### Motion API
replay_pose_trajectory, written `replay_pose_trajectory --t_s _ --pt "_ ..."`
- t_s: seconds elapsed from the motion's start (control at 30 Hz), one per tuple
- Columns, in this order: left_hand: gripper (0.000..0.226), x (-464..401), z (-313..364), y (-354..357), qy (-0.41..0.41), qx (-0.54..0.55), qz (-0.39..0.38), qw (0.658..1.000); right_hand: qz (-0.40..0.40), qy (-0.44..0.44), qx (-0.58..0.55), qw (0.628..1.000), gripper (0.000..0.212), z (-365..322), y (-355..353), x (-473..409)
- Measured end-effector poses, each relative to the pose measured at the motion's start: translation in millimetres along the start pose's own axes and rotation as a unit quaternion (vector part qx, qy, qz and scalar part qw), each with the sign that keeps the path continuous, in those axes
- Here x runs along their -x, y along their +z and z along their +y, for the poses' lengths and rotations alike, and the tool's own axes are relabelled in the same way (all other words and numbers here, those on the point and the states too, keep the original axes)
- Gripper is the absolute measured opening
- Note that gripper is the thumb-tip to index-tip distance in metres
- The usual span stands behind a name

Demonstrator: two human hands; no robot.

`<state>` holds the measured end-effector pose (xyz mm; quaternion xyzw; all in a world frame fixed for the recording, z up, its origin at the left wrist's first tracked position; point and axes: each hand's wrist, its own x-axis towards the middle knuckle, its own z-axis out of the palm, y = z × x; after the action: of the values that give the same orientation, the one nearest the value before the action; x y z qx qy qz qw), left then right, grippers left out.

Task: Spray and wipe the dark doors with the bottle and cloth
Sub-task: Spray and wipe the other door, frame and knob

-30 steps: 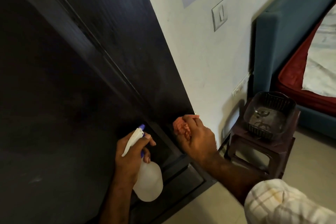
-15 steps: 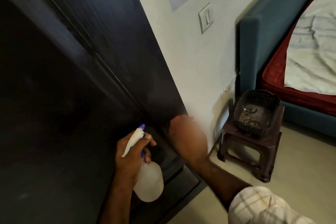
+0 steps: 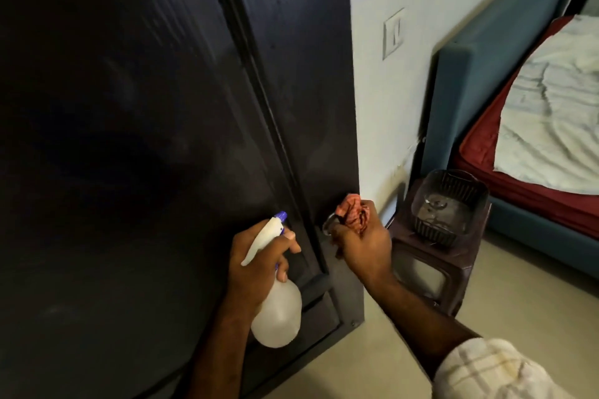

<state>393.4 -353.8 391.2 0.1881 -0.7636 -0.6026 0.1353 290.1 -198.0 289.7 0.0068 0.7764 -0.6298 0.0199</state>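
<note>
I can't read any writing here. My left hand [image 3: 259, 264] grips the spray bottle [image 3: 275, 298] before the dark door [image 3: 136, 139]; my right hand [image 3: 363, 244] clutches the reddish cloth [image 3: 351, 210] low against the door's edge.

A pale floor [image 3: 505, 308] carried a dark brown plastic stool [image 3: 434, 272] with a dark ribbed basket [image 3: 450, 204] on its top, just beside a blue-framed bed [image 3: 486, 74] whose red mattress [image 3: 525, 185] bore a rumpled white sheet [image 3: 551, 113].
</note>
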Motion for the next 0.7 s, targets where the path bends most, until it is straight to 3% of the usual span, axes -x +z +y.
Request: replay_pose_trajectory --t_s 0.07,0.13,0.27,0.33,0.4,0.47,0.57,0.63,0.7 --pt "0.014 3 -3 -3 0.000 -0.002 -0.003 1.000 0.006 -0.150 0.118 0.982 0.058 8 -6 5" --pt "0.014 6 -5 -5 0.002 0.003 -0.011 1.000 -0.005 -0.260 0.253 0.932 0.065 12 -17 2" --pt "0.016 8 -10 -9 0.005 -0.006 -0.022 1.000 -0.043 -0.472 0.472 0.743 0.064 15 -34 -6" --pt "0.016 9 -12 -8 0.007 -0.012 -0.023 1.000 -0.058 -0.506 0.517 0.688 0.064 14 -42 -11" --pt "0.018 11 -12 -8 0.012 -0.016 -0.021 1.000 -0.056 -0.481 0.509 0.712 0.069 17 -41 -12" --pt "0.019 12 -11 -8 0.018 -0.023 -0.018 0.999 -0.019 -0.404 0.435 0.804 0.071 21 -29 -4" --pt "0.018 11 -12 -9 0.024 -0.050 -0.012 0.998 0.046 -0.252 0.192 0.947 0.067 21 -6 8" --pt "0.016 11 -10 -12 0.048 -0.090 -0.023 0.994 0.073 -0.125 0.033 0.989 0.058 21 6 12" --pt "0.013 11 -10 -17 0.056 -0.113 -0.029 0.992 0.072 0.048 -0.116 0.989 0.039 10 17 9"
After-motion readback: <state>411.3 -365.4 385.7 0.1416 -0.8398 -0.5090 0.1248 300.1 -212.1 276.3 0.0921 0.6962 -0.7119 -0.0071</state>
